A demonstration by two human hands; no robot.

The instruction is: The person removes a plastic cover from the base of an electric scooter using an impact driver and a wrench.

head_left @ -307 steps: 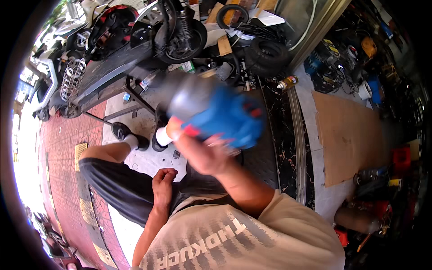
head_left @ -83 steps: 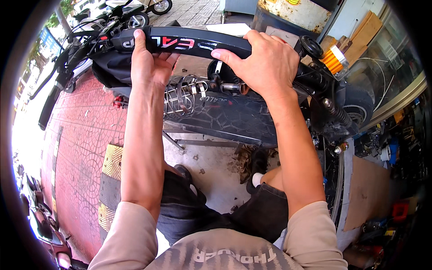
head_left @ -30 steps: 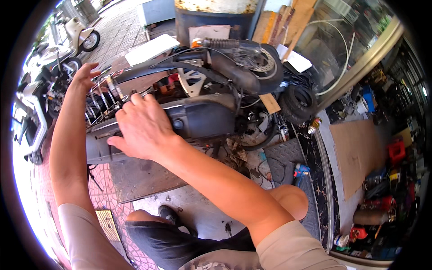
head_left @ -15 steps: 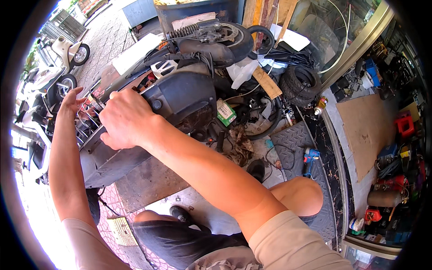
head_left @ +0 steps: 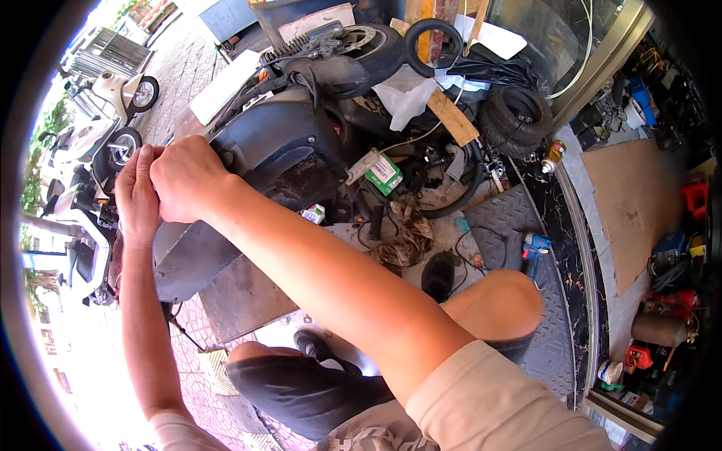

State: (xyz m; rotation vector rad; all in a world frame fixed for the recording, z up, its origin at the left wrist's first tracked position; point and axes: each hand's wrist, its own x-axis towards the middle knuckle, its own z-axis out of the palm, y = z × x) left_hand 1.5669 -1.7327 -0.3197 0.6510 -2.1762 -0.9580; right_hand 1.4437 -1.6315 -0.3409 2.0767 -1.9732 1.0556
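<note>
The dark scooter (head_left: 274, 135) lies tilted from the near left toward the far middle, above a brown bench top (head_left: 244, 301), with its disc-braked wheel (head_left: 382, 56) at the far end. Both hands are at the scooter's left end, so most of its body extends to the right and far of the grip.

The right hand (head_left: 188, 179) has its fingers curled into a fist, its back hiding whatever part is inside. Touching it on the left, the left hand (head_left: 138, 192) stands upright with its fingers close together; how far it is closed, and on what, I cannot tell.

Right of the scooter lie a green-and-white box (head_left: 385, 174) and, nearer, a crumpled brown rag (head_left: 406, 233). Farther right, a blue power tool (head_left: 535, 246) rests on a ribbed grey mat (head_left: 500, 222), with stacked tyres (head_left: 517, 124) and a yellowish can (head_left: 553, 156) beyond it.
</note>
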